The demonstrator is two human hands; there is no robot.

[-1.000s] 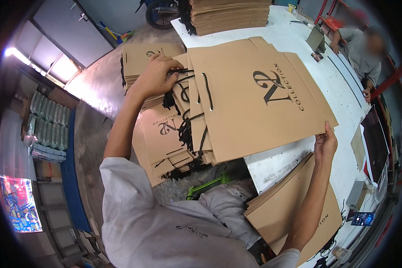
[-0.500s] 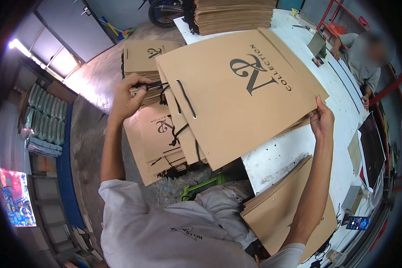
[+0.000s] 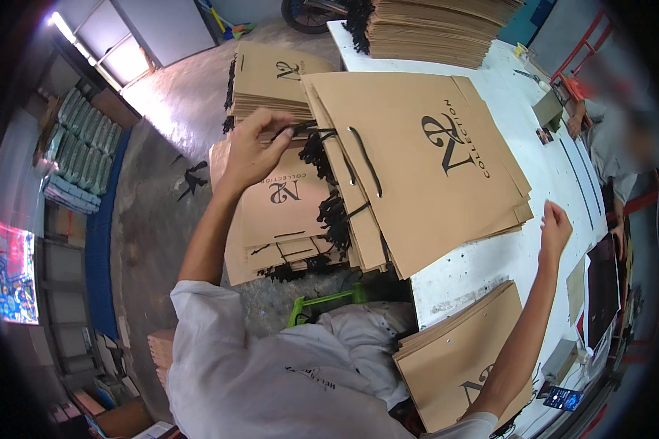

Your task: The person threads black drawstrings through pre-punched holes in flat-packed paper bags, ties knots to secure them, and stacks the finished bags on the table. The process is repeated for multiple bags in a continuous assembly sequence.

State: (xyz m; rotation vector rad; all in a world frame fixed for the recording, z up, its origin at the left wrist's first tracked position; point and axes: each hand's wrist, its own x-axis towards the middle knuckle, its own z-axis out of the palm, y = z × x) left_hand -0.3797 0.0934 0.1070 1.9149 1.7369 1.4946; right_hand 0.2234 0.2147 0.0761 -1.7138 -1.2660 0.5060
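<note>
Right hand [image 3: 554, 228] has let go of the top kraft paper bag [image 3: 425, 164], grip open, hovering just off its near corner. The bag now lies flat on the stack on the white table [image 3: 490, 267]. Left hand [image 3: 252, 150] still pinches its black cord handle [image 3: 307, 132] at the bag's left edge. Placement looks done. Taller bag pile [image 3: 432, 29] beyond.

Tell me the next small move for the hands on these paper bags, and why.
Probably let the left hand release the black cord handle, since the top brown bag already lies flat on the pile at the white table edge. The right hand is open and off the bag, beside its lower corner.
</note>
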